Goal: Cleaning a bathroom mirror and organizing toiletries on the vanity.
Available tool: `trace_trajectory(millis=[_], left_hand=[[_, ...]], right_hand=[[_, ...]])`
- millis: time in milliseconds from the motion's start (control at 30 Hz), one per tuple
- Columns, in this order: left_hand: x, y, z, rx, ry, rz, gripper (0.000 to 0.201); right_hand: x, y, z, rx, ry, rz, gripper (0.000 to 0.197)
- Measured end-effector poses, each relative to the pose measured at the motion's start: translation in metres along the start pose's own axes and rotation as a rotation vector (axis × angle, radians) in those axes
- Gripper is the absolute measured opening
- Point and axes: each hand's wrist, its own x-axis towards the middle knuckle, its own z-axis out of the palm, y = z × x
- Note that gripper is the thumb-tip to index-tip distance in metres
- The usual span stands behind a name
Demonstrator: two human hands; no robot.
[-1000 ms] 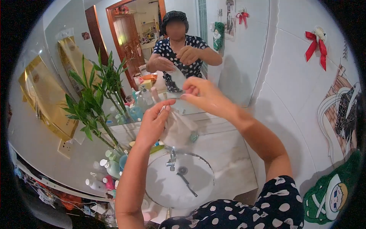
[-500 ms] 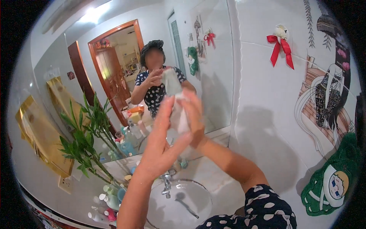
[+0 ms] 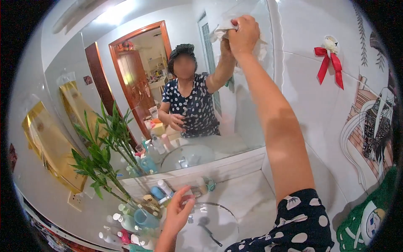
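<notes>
We've got the thin, white, crumpled sheet of cloth or paper [image 3: 222, 30] up at the top-right part of the big, flat, frameless mirror [image 3: 248, 126], w/ its loose edges sticking out. Our R hand [image 3: 244, 35] has it bunched under bent fingers, seemingly pressed to the glass; thumb side's partly hidden, so can't tell exactly how it's pinched. Our L hand [image 3: 179, 214] hangs below the mirror's bottom edge, fingers loosely curled & apart, nothing visible in it, near the round, white, glossy basin [image 3: 228, 227]. Handling-wise, we'd judge the sheet v. light & limp: no stiffness of its own, folds wherever it's pushed, prob. slides easily on smooth glass. Might tear if it's paper; can't tell material for sure. Best hold, we reckon, is the thick bunched middle, w/ fingers spread behind it, not the thin flaps, which would flop or fold under. Tall, leafy, green potted-type stalks [image 3: 94, 161] stand by the mirror's lower left, well apart from the sheet.
</notes>
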Motion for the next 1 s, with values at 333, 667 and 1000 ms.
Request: trace_trajectory(millis=[333, 667, 1000], left_hand=[[-0.023, -0.039, 0.007, -0.073, -0.008, -0.129, 0.040], [-0.037, -0.045, 0.022, -0.071, -0.102, -0.178, 0.043], [-0.052, -0.056, 0.007, -0.052, -0.054, -0.201, 0.042]], right_hand=[[-0.074, -0.071, 0.010, -0.184, -0.024, -0.218, 0.038], [-0.291, -0.153, -0.045, 0.307, -0.918, -0.530, 0.062], [-0.058, -0.090, 0.022, -0.040, -0.351, -0.527, 0.048]])
